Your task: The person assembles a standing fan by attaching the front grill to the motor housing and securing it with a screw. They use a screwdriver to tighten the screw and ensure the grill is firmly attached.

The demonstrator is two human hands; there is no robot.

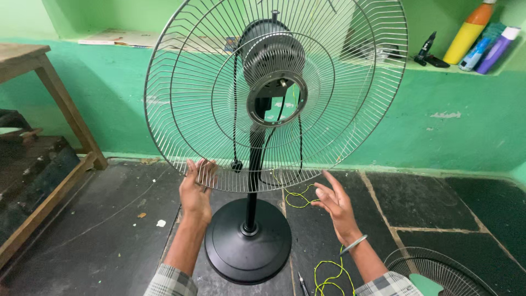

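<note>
silver wire makes up the rear guard (219,104) of a pedestal fan standing in front of us, and we are working on it with both bare hands. the guard sits mounted around the grey motor housing (272,55), tilted a little, with its open centre ring showing the motor face. no blades and no front guard are on the fan: we judge the rear guard to be in place or nearly so, with the blades and the front cover yet to go on. a second wire guard (438,271) lies on the floor below and to the right of our right hand, well apart from the fan.

our left hand (196,189) is raised palm-forward, fingers spread up against the lower rim of the rear guard, touching the wires; whether the fingertips hook around a wire we cannot tell, but it is not clenched. our right hand (334,203) hovers just below the guard's lower rim, fingers loosely extended and holding nothing, with a metal bangle at the wrist. both forearms rise from checked sleeves at the bottom edge.

between the hands the black pole runs down to the round black base (247,249). a yellow-green wire (327,274) trails on the dark stone floor near the right forearm. beyond the hands is a green wall.
</note>
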